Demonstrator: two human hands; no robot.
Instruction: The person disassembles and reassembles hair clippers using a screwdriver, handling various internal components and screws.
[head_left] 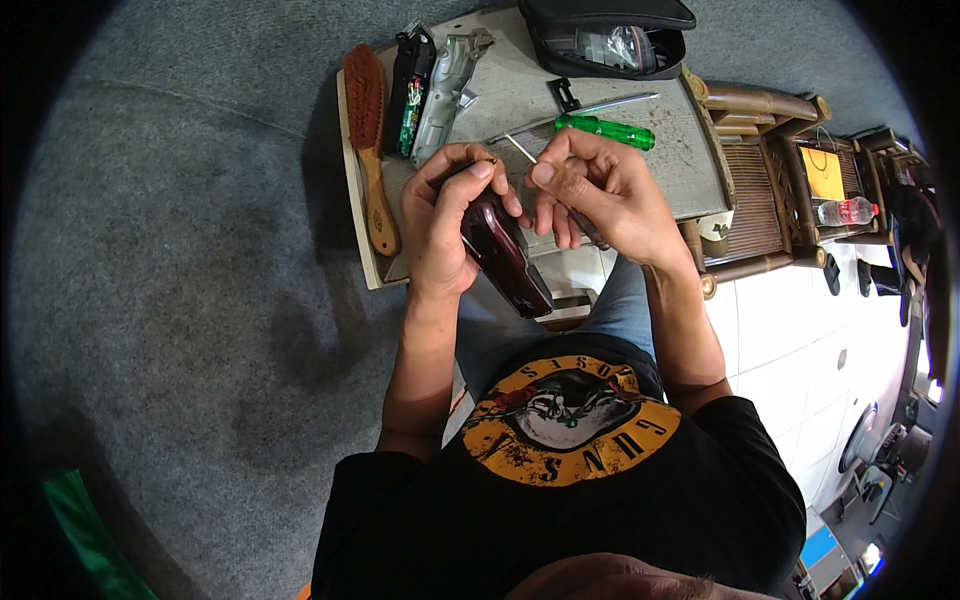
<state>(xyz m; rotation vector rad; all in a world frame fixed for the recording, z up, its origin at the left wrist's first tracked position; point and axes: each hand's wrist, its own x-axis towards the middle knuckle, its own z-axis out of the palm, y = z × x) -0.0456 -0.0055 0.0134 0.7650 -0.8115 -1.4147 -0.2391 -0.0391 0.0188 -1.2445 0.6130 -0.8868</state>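
Note:
My left hand [437,225] is closed around a dark red hair clipper [508,258], its glossy body pointing down toward my lap. Between the thumb and fingers of my right hand [615,200] is a screwdriver [521,149]; its thin metal shaft shows, and most of its handle is hidden in the palm. The shaft's tip is apart from the clipper, just beyond my left fingertips. Beyond my hands on the small table [690,180] lie an opened black clipper [410,95] with a green circuit board showing and a silver clipper housing [447,90].
A brush [372,170] with a wooden handle lies along the table's left edge. Past my right hand are a green-handled screwdriver [610,131] and slim metal tweezers [625,101]. A black zip case [570,55] stands open at the back. Bamboo furniture [750,190] holds a bottle [846,211].

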